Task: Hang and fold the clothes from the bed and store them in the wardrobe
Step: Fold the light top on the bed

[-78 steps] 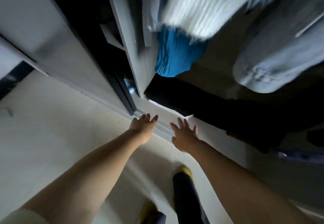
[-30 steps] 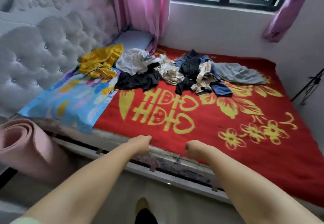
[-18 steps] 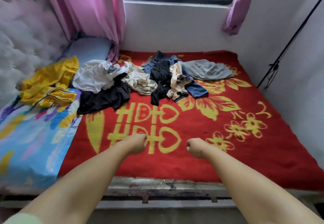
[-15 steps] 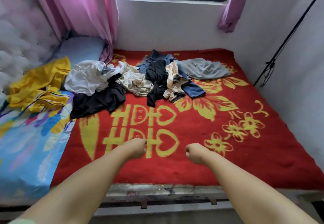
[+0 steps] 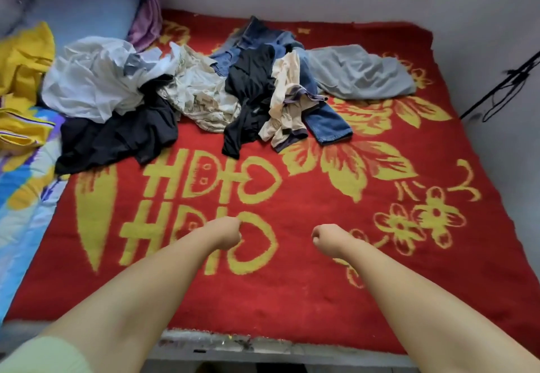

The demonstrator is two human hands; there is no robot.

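Observation:
A heap of crumpled clothes lies across the far half of the bed: a white garment (image 5: 96,80), a black one (image 5: 117,138), a patterned cream shirt (image 5: 201,95), a black top (image 5: 251,92), a beige piece (image 5: 285,100), blue jeans (image 5: 327,121), a grey garment (image 5: 359,71) and a yellow one (image 5: 20,60) at the left. My left hand (image 5: 226,232) and right hand (image 5: 325,236) hover over the red blanket (image 5: 292,285), fingers curled into fists, holding nothing, well short of the clothes.
A blue and yellow floral sheet (image 5: 20,212) covers the bed's left side, with a pale blue pillow (image 5: 84,7) behind it. A pink curtain (image 5: 149,13) hangs at the back. A black stand (image 5: 505,86) leans by the right wall. The bed's front edge (image 5: 233,343) is right below me.
I turned from the wardrobe to the bed and stepped closer. Both hands went from open to curled fists and now reach out over the blanket. The clothes have not moved.

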